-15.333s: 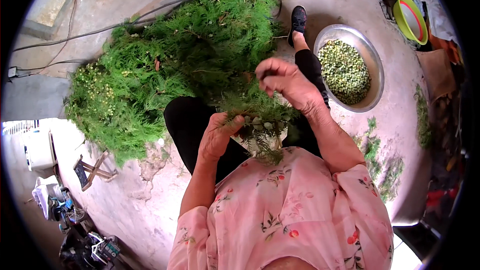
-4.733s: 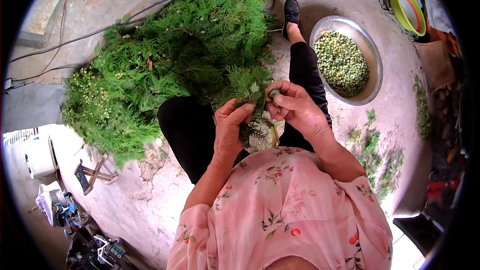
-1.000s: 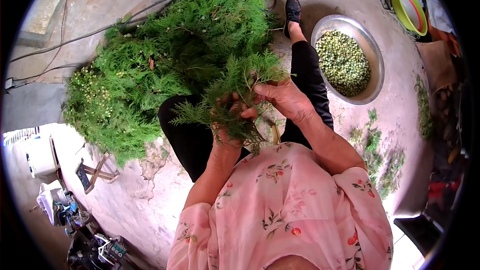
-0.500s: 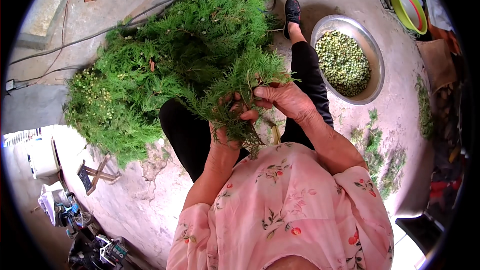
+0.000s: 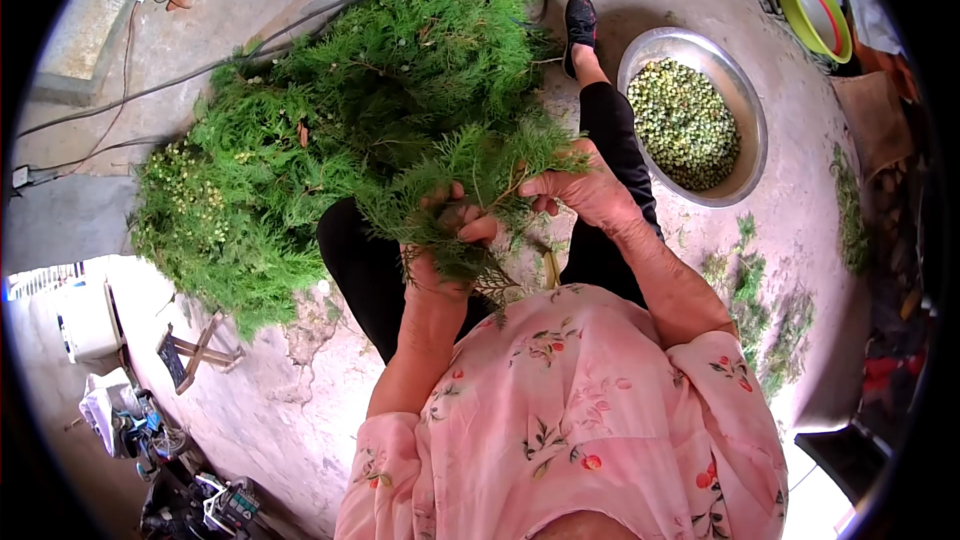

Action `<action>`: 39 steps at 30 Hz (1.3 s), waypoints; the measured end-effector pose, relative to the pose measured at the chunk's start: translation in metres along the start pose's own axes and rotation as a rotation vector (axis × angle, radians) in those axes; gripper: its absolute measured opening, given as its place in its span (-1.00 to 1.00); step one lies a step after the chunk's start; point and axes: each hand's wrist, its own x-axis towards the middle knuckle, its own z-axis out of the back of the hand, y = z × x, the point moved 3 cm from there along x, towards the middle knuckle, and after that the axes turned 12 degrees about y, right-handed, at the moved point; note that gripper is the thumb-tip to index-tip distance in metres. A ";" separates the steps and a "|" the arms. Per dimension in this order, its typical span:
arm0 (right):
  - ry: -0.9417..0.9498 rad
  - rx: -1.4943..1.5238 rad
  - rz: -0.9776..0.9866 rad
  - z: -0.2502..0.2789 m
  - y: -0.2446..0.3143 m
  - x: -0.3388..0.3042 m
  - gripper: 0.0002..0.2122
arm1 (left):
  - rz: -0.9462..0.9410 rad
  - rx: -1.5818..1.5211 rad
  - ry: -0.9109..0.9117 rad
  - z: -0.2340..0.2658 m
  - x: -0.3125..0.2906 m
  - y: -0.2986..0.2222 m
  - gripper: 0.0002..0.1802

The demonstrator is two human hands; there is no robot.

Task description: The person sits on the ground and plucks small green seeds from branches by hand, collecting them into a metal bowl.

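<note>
My left hand (image 5: 450,230) is closed round a leafy green conifer sprig (image 5: 490,162), whose foliage covers part of the fingers. At the sprig's right side my right hand (image 5: 585,190) pinches a stem, thumb and forefinger together. Whether a small cone sits between those fingers I cannot make out. Beyond my hands spreads a large heap of cut conifer branches (image 5: 390,70), with pale yellowish cones (image 5: 190,190) showing at its left. To the right of my leg stands a wide metal basin (image 5: 752,130) holding many small round green cones (image 5: 685,125).
Loose green scraps (image 5: 750,305) lie on the concrete floor at the right. A lime-green basin (image 5: 800,0) stands at the far right. Dark cables (image 5: 130,95) run behind the heap. A small wooden stand (image 5: 200,352) and clutter (image 5: 140,420) are at the left.
My hands have moved apart: the left shifted slightly left, the right slightly right. The sprig has tilted over and spread lower between them.
</note>
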 end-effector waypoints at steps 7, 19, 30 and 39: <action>-0.044 -0.654 0.194 0.011 0.000 -0.002 -0.87 | 0.032 0.046 -0.008 0.001 0.001 0.000 -0.82; -0.737 -0.601 0.160 0.150 0.024 -0.054 -0.85 | -0.085 -0.131 0.080 -0.004 -0.002 -0.011 -0.81; -0.862 -1.119 0.343 0.160 0.034 -0.097 -0.85 | -0.082 -0.268 0.268 -0.002 0.016 -0.001 -0.76; -0.114 -1.182 0.544 -0.056 0.012 -0.043 -0.75 | -0.257 0.176 0.214 -0.003 0.028 0.004 -0.75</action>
